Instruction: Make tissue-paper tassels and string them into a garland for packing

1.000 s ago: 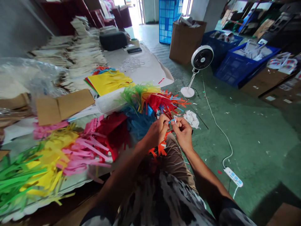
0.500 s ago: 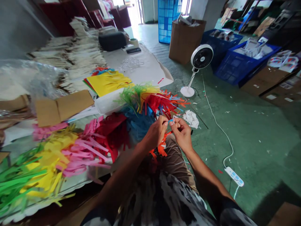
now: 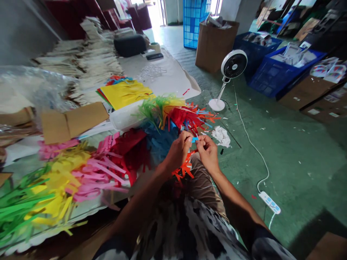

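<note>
Light-blue, narrow strip of paper-like material [image 3: 195,139], held up over the lap, just in front of the red-and-orange fringe, with a short, flat span showing between the fingers. Caught on one side by the left hand [image 3: 180,147], grip narrowed to a pinch of thumb and curled fingers; caught on the other by the right hand [image 3: 209,151], grip just as narrow, thumb tip against fingertips. Below the hands, near the tan trousers [image 3: 204,184], orange cut strips [image 3: 186,169], splayed and ragged.

To read: pale labels on the brown cardboard cartons [image 3: 309,91] at far right, print too small to make out; likewise the round hub mark of the white pedestal fan [image 3: 234,65] with black grille.

On the white-covered counter [image 3: 176,80], soft heaps of slit fringe: red-and-orange [image 3: 182,117], deep blue [image 3: 158,139], dark red [image 3: 132,150], pink [image 3: 94,175], yellow [image 3: 63,162] and green [image 3: 24,196]. Behind these, flat yellow sheets [image 3: 123,94] with slit edges, creased brown cardboard [image 3: 81,120] and uneven cream stacks [image 3: 100,57]. On the green floor [image 3: 303,151], crumpled white material [image 3: 221,136] and, farther right, a white oblong power strip [image 3: 269,202].
</note>
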A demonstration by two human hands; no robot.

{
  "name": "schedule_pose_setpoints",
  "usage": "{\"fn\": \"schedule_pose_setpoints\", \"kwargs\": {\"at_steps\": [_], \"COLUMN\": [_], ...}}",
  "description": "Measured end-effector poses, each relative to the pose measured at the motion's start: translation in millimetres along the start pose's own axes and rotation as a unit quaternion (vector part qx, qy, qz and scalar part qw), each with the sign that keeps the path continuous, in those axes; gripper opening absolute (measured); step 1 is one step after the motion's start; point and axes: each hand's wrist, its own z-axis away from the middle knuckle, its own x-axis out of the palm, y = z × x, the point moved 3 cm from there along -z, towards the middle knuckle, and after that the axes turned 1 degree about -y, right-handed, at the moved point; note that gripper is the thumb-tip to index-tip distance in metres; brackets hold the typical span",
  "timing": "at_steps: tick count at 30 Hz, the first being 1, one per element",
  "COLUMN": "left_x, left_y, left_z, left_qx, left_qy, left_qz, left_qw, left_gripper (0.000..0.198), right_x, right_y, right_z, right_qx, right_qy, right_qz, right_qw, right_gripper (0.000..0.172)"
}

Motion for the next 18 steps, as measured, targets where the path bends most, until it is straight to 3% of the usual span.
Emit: {"fn": "schedule_pose_setpoints", "kwargs": {"at_steps": [5,10,18], "left_x": [-3.3,-7.8,-4.5], "left_y": [0,-12,-7], "left_z": [-3,-9,-9], "left_qx": [-0.074,-0.101,-0.092], "left_qy": [-0.056,-0.018,0.014], "left_qz": [0.142,0.213,0.193], "left_qw": [0.986,0.972,0.977], "left_gripper": [0.025,0.033,0.029], "right_x": [0,-4,-1], "right_y": [-5,-14,-18], "right_z": [-5,0,11], "right_qx": [0.0,-0.019,-0.055], "right_qy": [0.001,0.006,-0.035], "right_qz": [0.014,0.045,0.103], "right_qw": [1.0,0.999,0.993], "right_gripper": [0.02,0.024,0.023]}}
